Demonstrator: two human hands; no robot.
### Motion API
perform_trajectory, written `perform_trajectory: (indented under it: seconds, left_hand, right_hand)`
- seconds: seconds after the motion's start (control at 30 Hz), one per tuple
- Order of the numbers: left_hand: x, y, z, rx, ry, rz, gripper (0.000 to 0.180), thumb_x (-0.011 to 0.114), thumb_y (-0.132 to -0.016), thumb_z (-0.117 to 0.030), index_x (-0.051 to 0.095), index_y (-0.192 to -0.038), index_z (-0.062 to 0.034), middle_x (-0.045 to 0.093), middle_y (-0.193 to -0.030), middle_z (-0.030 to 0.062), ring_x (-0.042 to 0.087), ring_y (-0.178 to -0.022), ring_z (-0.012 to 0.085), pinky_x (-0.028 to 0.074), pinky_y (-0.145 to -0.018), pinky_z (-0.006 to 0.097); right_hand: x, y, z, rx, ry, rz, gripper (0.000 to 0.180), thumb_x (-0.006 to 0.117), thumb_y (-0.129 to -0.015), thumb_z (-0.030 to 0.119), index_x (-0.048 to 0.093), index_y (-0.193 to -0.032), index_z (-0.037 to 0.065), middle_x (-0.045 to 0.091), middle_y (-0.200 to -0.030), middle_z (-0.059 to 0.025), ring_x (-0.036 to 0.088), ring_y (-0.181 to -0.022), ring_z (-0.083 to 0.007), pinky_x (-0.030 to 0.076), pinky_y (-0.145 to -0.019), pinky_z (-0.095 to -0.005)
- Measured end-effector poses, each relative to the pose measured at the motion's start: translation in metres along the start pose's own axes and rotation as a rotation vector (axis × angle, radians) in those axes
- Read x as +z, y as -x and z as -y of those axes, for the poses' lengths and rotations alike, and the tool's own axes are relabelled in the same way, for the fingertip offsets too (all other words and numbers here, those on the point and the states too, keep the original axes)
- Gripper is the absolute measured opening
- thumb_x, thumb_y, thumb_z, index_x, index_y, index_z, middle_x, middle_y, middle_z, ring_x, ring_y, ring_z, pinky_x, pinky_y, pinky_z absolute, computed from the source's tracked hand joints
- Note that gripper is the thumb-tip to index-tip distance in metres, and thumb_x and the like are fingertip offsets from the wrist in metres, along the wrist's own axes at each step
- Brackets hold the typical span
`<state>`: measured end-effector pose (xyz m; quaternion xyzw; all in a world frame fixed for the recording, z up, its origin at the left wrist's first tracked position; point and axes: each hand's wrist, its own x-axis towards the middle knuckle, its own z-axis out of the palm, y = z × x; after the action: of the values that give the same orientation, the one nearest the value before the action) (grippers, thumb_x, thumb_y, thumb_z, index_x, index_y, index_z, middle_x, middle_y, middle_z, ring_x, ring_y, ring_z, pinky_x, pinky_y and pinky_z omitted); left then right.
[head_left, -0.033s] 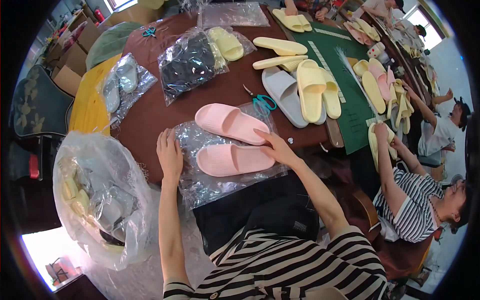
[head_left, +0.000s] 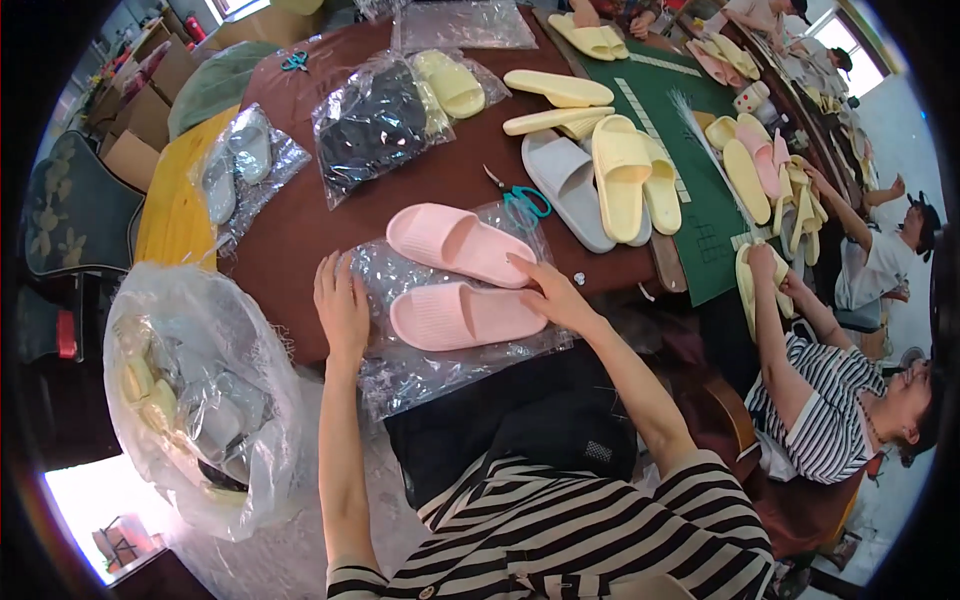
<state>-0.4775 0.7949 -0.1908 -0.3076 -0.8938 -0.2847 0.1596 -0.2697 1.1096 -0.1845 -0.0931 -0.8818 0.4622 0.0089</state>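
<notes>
Two pink slippers (head_left: 468, 318) lie side by side on a clear plastic bag (head_left: 400, 372), toes to the left. Next to the toe ends, my left hand (head_left: 341, 300) rests flat on the bag's left edge, fingers stretched out and holding nothing. At the heel ends is my right hand (head_left: 556, 296). Its fingers reach onto the far pink slipper (head_left: 460, 243) and its thumb lies at the near one's heel, so it closes on the pair there; the undersides are hidden.
Teal-handled scissors (head_left: 525, 203) lie beyond the slippers. Yellow slippers (head_left: 622, 165) and a grey slipper (head_left: 565, 185) sit to the right. Bagged slippers (head_left: 370, 130) are at the back. A big plastic sack (head_left: 280, 400) stands at left. A co-worker (head_left: 820, 400) handles a yellow slipper at right.
</notes>
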Motion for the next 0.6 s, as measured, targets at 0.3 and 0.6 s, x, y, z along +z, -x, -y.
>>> perform_trajectory:
  seconds: [0.3, 0.6]
  left_hand:
    - [0.050, -0.014, -0.150, 0.109, 0.117, 0.174, 0.049, 0.065, -0.086, -0.012, 0.055, -0.133, -0.0026, 0.042, -0.148, 0.0164, 0.033, -0.143, 0.0375, 0.023, -0.116, 0.059]
    - [0.095, 0.005, -0.137, 0.087, -0.040, 0.222, 0.049, 0.061, -0.085, -0.014, 0.056, -0.132, 0.0002, 0.036, -0.155, 0.0088, 0.025, -0.148, 0.0306, 0.020, -0.116, 0.060]
  right_hand:
    - [0.013, -0.035, 0.003, -0.239, 0.398, -0.377, 0.020, 0.061, -0.084, 0.003, 0.072, -0.101, 0.004, 0.065, -0.106, -0.0098, 0.062, -0.102, -0.0296, 0.053, -0.084, -0.0396]
    - [0.026, -0.041, -0.020, -0.369, 0.474, -0.448, 0.019, 0.063, -0.080, 0.008, 0.069, -0.098, 0.007, 0.065, -0.098, -0.0036, 0.064, -0.090, -0.0246, 0.056, -0.072, -0.0360]
